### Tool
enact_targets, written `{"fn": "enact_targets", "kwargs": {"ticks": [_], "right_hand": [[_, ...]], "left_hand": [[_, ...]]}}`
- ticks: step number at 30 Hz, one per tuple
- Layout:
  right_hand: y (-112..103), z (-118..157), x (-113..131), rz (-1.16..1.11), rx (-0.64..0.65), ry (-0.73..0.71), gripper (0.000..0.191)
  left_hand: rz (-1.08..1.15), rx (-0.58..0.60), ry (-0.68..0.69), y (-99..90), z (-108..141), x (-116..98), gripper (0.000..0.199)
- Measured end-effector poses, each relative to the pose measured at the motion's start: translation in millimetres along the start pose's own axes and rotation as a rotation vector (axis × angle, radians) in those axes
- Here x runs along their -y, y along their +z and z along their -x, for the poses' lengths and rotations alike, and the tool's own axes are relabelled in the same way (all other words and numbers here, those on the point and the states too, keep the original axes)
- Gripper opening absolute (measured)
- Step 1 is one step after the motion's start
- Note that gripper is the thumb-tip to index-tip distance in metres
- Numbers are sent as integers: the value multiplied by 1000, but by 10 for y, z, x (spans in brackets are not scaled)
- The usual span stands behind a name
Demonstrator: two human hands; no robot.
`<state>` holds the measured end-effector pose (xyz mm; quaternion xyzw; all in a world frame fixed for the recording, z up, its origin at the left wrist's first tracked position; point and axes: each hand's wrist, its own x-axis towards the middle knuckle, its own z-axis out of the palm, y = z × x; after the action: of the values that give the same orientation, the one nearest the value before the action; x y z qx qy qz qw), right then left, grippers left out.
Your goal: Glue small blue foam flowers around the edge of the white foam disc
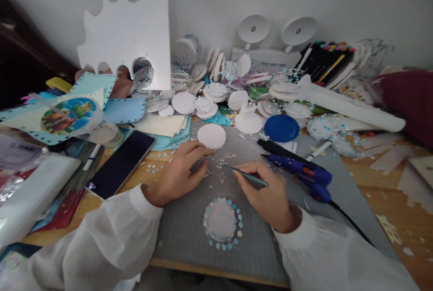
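My right hand pinches green tweezers, whose tips point left at a little heap of small white pieces on the grey cutting mat. Just left of that heap is my left hand, its fingers bent and apart, with nothing visible held in it. Close to the mat's front edge lies a round white piece ringed with small blue and white flower shapes. A plain white disc rests beyond my left fingertips.
A blue glue gun with a black cable lies right of my right hand. Behind it is a blue disc. A phone lies at the left. Decorated white discs crowd the back beneath a two-headed lamp.
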<state>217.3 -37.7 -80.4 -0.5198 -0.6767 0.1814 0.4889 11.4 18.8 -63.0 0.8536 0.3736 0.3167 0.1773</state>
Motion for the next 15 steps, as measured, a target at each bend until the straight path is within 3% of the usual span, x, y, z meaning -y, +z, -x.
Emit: {"fn": "enact_targets", "kwargs": {"ticks": [4, 10, 15], "right_hand": [[-41, -5, 55, -105, -35, 78, 8], [-126, -63, 115, -344, -78, 352, 15], [-126, -73, 99, -484, -54, 424, 15]], "left_hand": [[46, 3, 13, 14, 3, 2, 21], [175, 32, -17, 31, 16, -42, 20], [323, 22, -82, 41, 7, -89, 19]]}}
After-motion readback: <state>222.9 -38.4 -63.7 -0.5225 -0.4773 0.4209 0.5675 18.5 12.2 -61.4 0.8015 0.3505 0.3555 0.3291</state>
